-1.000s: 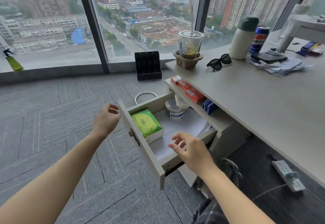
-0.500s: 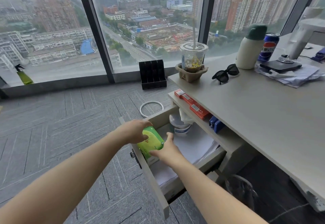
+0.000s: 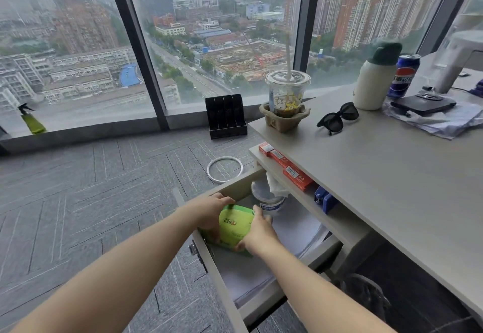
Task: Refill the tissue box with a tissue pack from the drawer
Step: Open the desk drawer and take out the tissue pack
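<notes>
Hands are clamping the tissue pack (image 3: 235, 225) from both sides, lower centre of the frame: left hand (image 3: 209, 212) is wrapping its left edge, fingers curling over the top corner; right hand (image 3: 257, 233) is pressing its right edge, thumb sitting at the lower corner. Pack is sitting between the two palms, inside the open drawer (image 3: 261, 280), near the drawer's front-left corner. It is tilting up, top face toward the camera, bottom edge still down at the drawer floor. Pack is showing as a soft bright-green wrapper with a lighter rounded panel and small red print; print is too small to read. Behind it in the drawer, a white tub (image 3: 269, 202) is standing with crumpled white paper above it. Drawer floor is looking white, paper-lined. Red boxes (image 3: 287, 169) and a blue item (image 3: 324, 199) are lying on the shelf under the bench (image 3: 392, 189), centre right. Sunglasses (image 3: 337, 118) and a drink cup (image 3: 287, 95) are sitting on the bench, upper right.
</notes>
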Demonstrator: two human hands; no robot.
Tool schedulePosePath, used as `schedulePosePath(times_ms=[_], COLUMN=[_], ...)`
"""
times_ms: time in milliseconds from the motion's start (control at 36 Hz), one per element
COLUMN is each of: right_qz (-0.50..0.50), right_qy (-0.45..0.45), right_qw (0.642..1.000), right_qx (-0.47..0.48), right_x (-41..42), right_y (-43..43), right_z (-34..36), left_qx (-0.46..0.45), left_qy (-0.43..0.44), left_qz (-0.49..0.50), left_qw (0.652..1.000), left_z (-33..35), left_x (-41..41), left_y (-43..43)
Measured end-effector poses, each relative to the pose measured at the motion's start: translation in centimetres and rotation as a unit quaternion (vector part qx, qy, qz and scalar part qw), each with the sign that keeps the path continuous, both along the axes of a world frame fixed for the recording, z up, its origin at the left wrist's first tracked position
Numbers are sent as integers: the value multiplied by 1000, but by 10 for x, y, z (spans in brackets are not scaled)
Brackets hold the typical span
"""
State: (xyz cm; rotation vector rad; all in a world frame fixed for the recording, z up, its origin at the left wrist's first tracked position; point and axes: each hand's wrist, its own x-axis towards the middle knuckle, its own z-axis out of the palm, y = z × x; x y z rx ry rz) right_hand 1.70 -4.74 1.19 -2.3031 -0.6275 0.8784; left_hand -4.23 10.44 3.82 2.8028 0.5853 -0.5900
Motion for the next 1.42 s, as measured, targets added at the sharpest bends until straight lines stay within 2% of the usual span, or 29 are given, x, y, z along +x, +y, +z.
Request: schedulePosePath(times_ms=[167,444,750,917,1056,1278,1417], right_qz=[-4,-4,20,7,-20,-102,-129], right_qy=[-40,-132,-294,-348,-357,-326,-274], right_qw=[999,979,916,896,902,928,945], right_qx=[22,155,273,277,244,151,124], right_x=[8,14,3,20,40,58,67], right_y=[-5,-30,-60,-127,-204,-296,-324], right_z=[2,38,128,183,205,195,184], left_qx=[-9,-8,30,23,-25,-82,-120], left_qy=[-59,-205,-397,-462,-473,-393,-339], left_qz=[8,-1,-44,-91,-145,-212,-223], left_qw=[998,979,916,882,869,891,906], left_z=[3,42,127,173,186,175,163], left_x=[-2,-12,-48,-28,11,77,97], left_y=[-6,-22,-44,-92,-143,-216,-238])
